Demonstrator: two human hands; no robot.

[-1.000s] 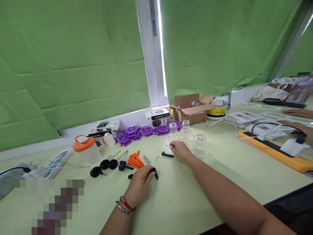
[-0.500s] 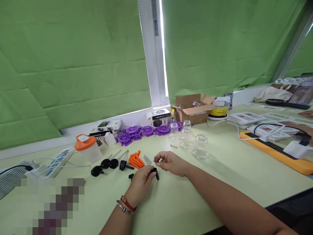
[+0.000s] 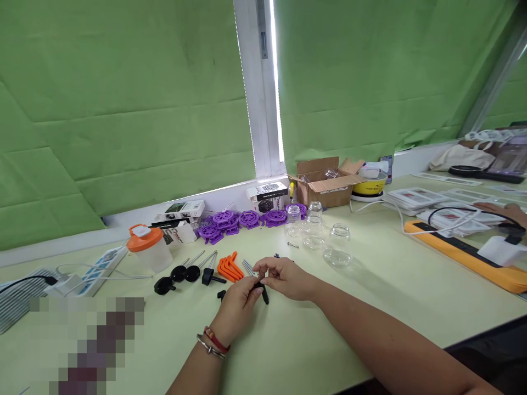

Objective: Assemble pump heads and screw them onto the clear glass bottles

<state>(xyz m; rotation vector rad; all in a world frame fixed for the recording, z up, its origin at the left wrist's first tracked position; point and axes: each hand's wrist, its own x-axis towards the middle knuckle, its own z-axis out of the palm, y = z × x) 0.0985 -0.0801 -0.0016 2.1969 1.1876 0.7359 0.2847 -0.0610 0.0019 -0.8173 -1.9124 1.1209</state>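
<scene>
My left hand [image 3: 239, 307] is closed on a black plastic part [image 3: 264, 295] with a short arm sticking out past the thumb. Just above it, my right hand [image 3: 280, 277] pinches a small metal spring [image 3: 258, 275] against the top of that part; the fingertips hide most of the contact. Orange angled pieces [image 3: 229, 267] and metal rods [image 3: 248, 267] lie just beyond my hands. To their left are round black parts with metal rods [image 3: 192, 273] and a black handle part [image 3: 209, 277]. Another spring [image 3: 292, 245] rests on the table behind my right hand.
Purple wheel-shaped parts [image 3: 248, 219] line the back, near white printed boxes [image 3: 267, 191] and a cardboard box [image 3: 325, 189]. Clear glass jars [image 3: 339, 236] stand right of centre. An orange-lidded cup [image 3: 150, 252] is left; an orange power strip [image 3: 465, 255] and another person's hand [image 3: 504, 213] are right.
My right hand has moved slightly left and in, bringing the spring onto the black part in my left hand. My left hand has barely moved.
</scene>
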